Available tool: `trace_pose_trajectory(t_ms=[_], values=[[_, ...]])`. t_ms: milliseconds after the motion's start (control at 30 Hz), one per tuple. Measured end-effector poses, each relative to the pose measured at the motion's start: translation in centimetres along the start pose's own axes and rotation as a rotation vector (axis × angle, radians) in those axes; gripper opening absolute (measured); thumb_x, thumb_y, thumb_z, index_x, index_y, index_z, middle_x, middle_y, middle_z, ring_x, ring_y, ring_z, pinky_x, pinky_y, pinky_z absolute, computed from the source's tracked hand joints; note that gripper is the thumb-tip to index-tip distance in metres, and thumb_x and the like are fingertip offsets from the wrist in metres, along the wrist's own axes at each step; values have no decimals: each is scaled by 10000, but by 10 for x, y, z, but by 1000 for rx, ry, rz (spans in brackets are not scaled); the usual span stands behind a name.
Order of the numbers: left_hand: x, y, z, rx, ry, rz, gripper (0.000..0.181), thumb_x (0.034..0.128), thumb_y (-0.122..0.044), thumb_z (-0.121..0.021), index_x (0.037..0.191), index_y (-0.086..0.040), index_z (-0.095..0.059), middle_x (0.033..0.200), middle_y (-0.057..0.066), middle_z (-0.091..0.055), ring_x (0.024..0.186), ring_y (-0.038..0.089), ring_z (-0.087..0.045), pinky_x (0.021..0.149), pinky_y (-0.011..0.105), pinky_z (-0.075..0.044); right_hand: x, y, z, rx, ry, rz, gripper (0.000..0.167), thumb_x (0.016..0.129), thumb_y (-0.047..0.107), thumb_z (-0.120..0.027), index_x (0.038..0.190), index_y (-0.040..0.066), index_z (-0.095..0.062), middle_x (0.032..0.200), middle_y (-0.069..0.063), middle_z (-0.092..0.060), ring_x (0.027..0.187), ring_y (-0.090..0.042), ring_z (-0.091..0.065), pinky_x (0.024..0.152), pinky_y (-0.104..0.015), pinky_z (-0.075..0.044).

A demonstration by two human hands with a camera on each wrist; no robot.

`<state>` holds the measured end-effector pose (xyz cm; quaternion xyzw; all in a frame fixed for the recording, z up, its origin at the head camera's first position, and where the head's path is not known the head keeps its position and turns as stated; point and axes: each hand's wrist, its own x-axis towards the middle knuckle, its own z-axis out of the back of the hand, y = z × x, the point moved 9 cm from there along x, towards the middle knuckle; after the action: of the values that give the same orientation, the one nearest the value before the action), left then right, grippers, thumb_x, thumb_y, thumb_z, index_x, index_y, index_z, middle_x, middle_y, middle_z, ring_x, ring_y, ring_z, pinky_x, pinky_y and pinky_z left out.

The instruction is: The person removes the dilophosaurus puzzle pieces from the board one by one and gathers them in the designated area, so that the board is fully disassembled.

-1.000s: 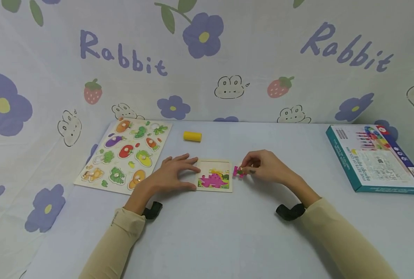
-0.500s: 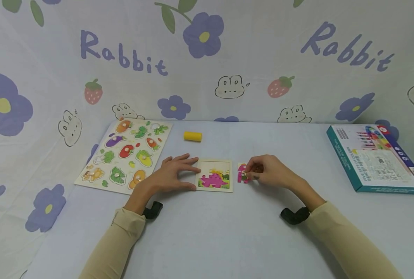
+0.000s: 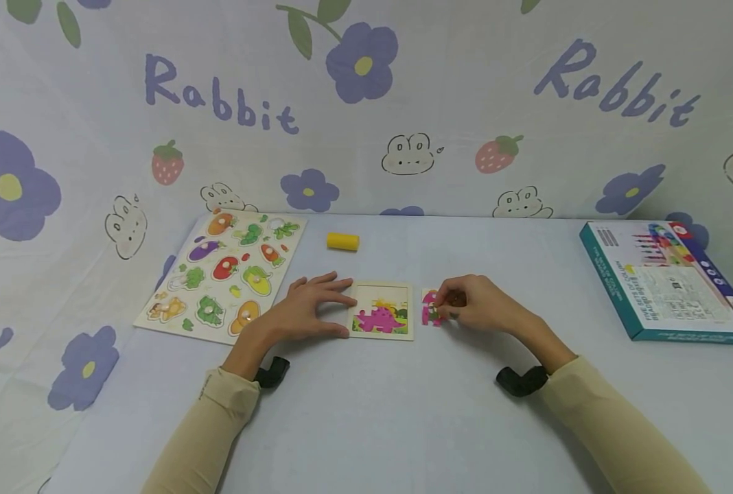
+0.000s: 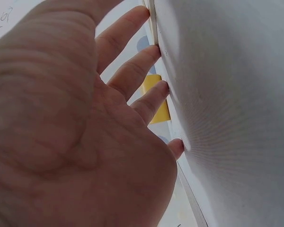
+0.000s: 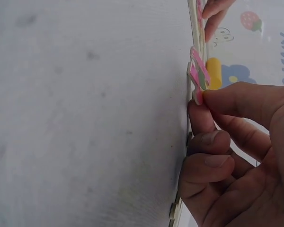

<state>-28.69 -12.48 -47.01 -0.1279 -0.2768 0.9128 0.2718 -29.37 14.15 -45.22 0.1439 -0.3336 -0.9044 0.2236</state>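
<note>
Puzzle pieces [image 3: 427, 314] lie beside the part-filled frame [image 3: 381, 337], at least one pinched by the right hand [image 3: 478, 302]; the left hand [image 3: 305, 309], fingers spread, touches the frame's left edge. Picking up seems underway; next, probably a level lift. Beyond lies a yellow cylinder [image 3: 343, 241].

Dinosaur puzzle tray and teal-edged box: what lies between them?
Rightward from the tray, the head view shows at least one pink puzzle piece, the right hand pinching it, then bare white tabletop up to the box.
</note>
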Motion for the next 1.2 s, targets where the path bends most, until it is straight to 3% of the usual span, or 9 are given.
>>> trace_pose_trajectory(t_ms=[400,667,900,1200], values=[[-1,-2,0,2,-2,-3,571,867,-426,-858,1392,-253,-713,1705,-29,-429,1672,284,-206,1320,696,-72,2,3,-1,-28,33,5,55,956,40,-716,988,83,-729,894,-19,-697,842,-165,-571,704,-258,-476],[-1,-2,0,4,-1,2,578,869,-431,-857,1400,-261,-706,1707,-46,-425,1675,265,-200,1327,683,-68,2,1,-2,-20,34,-2,55,968,104,-737,995,57,-729,886,-11,-698,839,-160,-571,704,-253,-476],[-1,-1,0,2,-1,6,580,871,-429,-856,1402,-253,-705,1706,-45,-425,1676,258,-194,1330,679,-60,-1,3,0,-45,22,-18,52,967,148,-763,993,108,-741,890,-8,-703,839,-164,-572,699,-251,-480],[-1,-2,0,1,-2,6,579,868,-425,-860,1400,-257,-706,1708,-44,-423,1677,260,-192,1332,675,-55,-5,4,0,-97,26,-53,231,884,239,-875,1022,101,-751,823,-8,-653,801,-154,-572,668,-233,-478]])
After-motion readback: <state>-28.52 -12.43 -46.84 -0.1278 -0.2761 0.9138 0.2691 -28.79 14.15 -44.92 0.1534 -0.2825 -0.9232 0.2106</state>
